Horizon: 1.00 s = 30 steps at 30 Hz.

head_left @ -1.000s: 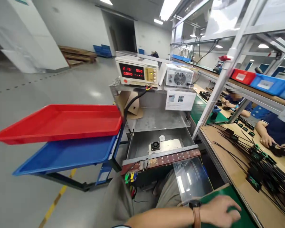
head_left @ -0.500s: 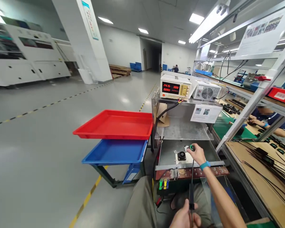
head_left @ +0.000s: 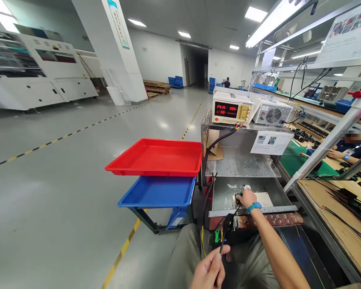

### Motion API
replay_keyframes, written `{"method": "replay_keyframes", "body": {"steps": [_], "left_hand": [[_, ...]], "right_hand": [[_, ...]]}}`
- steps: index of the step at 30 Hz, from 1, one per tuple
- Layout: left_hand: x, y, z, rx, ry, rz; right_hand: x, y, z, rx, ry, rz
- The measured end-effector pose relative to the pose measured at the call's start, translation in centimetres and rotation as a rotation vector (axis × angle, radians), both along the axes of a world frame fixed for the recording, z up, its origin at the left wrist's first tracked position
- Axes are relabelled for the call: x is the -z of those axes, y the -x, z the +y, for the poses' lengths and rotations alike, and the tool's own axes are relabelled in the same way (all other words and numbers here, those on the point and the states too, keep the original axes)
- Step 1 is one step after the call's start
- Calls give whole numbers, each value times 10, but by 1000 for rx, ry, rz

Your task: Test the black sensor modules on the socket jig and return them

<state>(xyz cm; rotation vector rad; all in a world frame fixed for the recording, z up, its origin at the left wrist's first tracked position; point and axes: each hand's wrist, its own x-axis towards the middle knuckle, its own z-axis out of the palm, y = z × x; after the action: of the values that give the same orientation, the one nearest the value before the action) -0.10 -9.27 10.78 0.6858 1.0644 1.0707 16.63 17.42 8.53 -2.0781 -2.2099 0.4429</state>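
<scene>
- Grey floor [head_left: 78, 224] fills the left of the frame, crossed by yellow-and-black tape, with a red tray [head_left: 159, 158] above a blue tray [head_left: 158, 193] at the centre.
- Right of centre, a power supply [head_left: 233, 109] with lit red digits stands over a shallow metal bin [head_left: 222, 196].
- Inside that bin, my right hand [head_left: 243, 198] has its fingers drawn in close around a small dark part [head_left: 238, 196], at the left end of a pale plate [head_left: 264, 199]; my fingers hide most of the part.
- My right forearm slants up and leftward from the lower right corner, a blue band [head_left: 254, 206] at the wrist, crossing above a reddish-brown strip [head_left: 281, 218] dotted with screws.
- At the bottom centre, my left hand [head_left: 211, 269] pinches a thin black cable [head_left: 222, 246] between thumb and curled fingers, pointing up and to the right.
- Just above that pinch, a black block [head_left: 228, 224] sits on the cable, near a green clip [head_left: 217, 236].
- Along the right edge, dark cables [head_left: 350, 204] lie on a brown table [head_left: 327, 216].
</scene>
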Motion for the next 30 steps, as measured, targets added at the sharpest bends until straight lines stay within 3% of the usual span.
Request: {"method": "replay_keyframes", "body": {"steps": [3,5,7,9,12,14,16,17,19,22,23,24,26,30], "left_hand": [[-42,8,19,-27,-261,450],[-68,7,32,-8,-549,822],[-82,-5,43,70,-859,1126],[-77,-27,53,180,-1140,1277],[-41,-68,61,377,-1417,1233],[-15,-87,59,487,-1534,1103],[1,-91,51,530,-1584,939],[4,-87,46,498,-1561,857],[0,-73,38,304,-1398,720],[-15,-48,36,-153,-853,571],[-19,-41,38,-245,-657,504],[-22,-37,41,-277,-486,421],[-25,-31,48,-212,-268,231],[-24,-26,52,-33,-94,-53]], "right_hand": [[-24,-6,-4,-96,12,71],[-46,-10,-16,-173,-12,149],[-68,-10,-37,-265,-20,238],[-85,-7,-68,-407,119,469],[-95,-3,-118,-549,514,963],[-89,-3,-144,-489,616,1138],[-78,-10,-160,-369,547,1201],[-71,-14,-166,-313,493,1221],[-59,-25,-174,-232,421,1253],[-51,-36,-186,-177,404,1268],[-50,-37,-190,-174,410,1268],[-49,-37,-194,-181,417,1266],[-47,-33,-200,-217,424,1259],[-36,-26,-210,-218,416,1325]]}}
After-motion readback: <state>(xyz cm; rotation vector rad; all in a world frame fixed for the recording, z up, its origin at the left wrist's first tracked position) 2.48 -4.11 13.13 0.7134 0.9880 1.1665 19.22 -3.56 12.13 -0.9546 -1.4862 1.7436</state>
